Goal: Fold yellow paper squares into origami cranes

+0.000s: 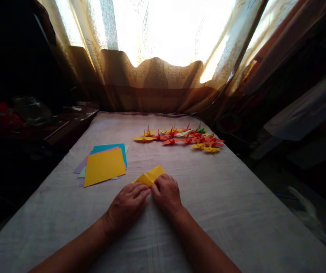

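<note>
A partly folded sheet of yellow origami paper lies on the cloth-covered table between my hands, a raised crease across its middle. My left hand is closed on its near left edge, fingers pressed together. On the right side, my right hand grips the paper between thumb and curled fingers. Both hands hide the near part of the sheet. To the left sits a stack of coloured square paper, a yellow sheet on top and blue, pink, green and purple edges showing beneath.
Several folded paper cranes in red, yellow, white and green stand at the far right of the table. Behind the table hangs a patterned curtain with bright light through it. A dark side surface with clutter adjoins at left.
</note>
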Demonstrator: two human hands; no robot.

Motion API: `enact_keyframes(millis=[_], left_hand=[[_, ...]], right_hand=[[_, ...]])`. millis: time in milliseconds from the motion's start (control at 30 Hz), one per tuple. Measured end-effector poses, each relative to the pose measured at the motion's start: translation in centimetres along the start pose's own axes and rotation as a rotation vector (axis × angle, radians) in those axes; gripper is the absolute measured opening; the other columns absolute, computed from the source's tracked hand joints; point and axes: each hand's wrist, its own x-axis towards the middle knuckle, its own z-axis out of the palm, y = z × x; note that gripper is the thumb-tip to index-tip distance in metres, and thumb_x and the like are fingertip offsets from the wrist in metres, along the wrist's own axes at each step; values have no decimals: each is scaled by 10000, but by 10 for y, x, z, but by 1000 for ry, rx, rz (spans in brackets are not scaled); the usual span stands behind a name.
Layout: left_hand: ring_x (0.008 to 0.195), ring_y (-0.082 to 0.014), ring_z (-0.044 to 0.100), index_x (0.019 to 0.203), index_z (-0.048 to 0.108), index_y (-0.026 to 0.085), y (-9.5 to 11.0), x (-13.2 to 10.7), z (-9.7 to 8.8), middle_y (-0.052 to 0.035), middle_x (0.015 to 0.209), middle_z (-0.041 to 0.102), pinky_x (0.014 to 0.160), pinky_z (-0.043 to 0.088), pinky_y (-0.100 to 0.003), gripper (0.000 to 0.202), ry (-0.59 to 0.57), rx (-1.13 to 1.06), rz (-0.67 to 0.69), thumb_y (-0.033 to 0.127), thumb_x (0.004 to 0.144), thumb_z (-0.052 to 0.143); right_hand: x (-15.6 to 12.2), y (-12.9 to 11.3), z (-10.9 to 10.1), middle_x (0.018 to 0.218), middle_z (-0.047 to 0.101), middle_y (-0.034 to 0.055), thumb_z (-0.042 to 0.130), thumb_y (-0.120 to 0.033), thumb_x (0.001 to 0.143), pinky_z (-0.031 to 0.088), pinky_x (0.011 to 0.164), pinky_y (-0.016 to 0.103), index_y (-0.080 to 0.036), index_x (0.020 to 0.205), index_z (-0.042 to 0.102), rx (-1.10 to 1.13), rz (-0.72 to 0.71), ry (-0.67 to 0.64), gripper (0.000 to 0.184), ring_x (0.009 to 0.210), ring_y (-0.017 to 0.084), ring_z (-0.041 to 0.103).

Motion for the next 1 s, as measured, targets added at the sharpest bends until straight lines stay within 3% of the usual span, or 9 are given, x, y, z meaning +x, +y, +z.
enact_keyframes(millis=[200, 300, 533, 1000], left_hand=[[1289, -286, 536, 1364, 544, 154, -1, -9, 9, -121, 1361, 614, 1104, 440, -464, 440, -64, 27, 12, 320, 960, 496], [1286, -290, 540, 1354, 549, 129, -4, -9, 8, -128, 1361, 614, 1099, 447, -474, 441, -81, 35, 37, 322, 961, 495], [1270, -288, 551, 1358, 546, 134, -9, -3, 5, -129, 1341, 628, 1093, 451, -483, 447, -108, -16, 57, 326, 958, 493], [1285, -283, 530, 1355, 543, 118, -7, -3, 5, -129, 1354, 613, 1101, 436, -473, 438, -118, -62, 17, 303, 961, 486]], right_hand=[[-3, 5, 8, 878, 653, 46, 615, -178, 832, 374, 793, 325, -214, 823, 639, 43, -45, 75, 44, 871, 216, 571], [-5, 10, 13, 923, 660, 48, 627, -150, 803, 375, 812, 333, -204, 936, 637, 113, -94, 143, 144, 897, 223, 570], [-6, 14, 9, 876, 649, 35, 617, -138, 825, 373, 802, 328, -216, 777, 620, 187, -138, 123, 91, 874, 211, 564], [-6, 15, 4, 894, 649, 28, 600, -137, 850, 371, 805, 330, -213, 790, 627, 239, -171, 96, 100, 872, 200, 561]])
